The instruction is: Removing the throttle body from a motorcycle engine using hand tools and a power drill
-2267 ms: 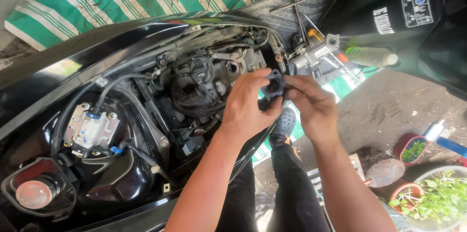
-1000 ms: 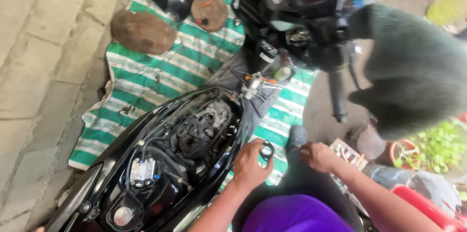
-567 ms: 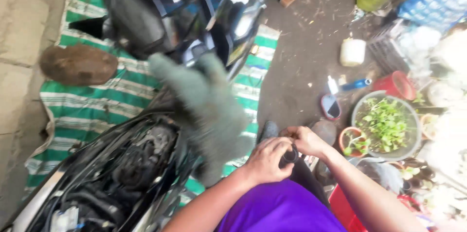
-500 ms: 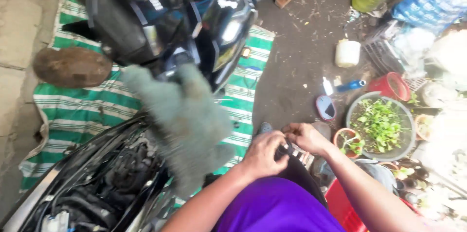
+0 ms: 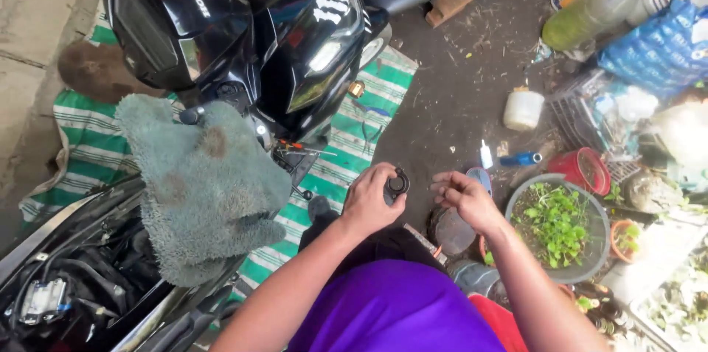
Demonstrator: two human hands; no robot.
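My left hand [image 5: 372, 201] grips a small black ring-shaped part [image 5: 397, 184] in front of my chest. A short way to its right my right hand [image 5: 463, 197] hovers with the fingers loosely curled and nothing in them. A black scooter [image 5: 243, 35] with its body panels off stands to the left on a green and white striped mat [image 5: 346, 153]. A grey-green towel [image 5: 203, 182] hangs over its handlebar. The exposed engine bay [image 5: 66, 278] shows at the lower left.
A grey bowl with green plants [image 5: 560, 226], a red cup [image 5: 586, 170], a white jar [image 5: 523, 109], a blue tube [image 5: 518, 159] and a green bottle [image 5: 586, 20] crowd the dirt ground at right. A blue sack [image 5: 656, 42] lies at the upper right.
The view swung right from the engine bay to the ground beside the scooter. My hands came apart: the left keeps the black part, the right has let go.
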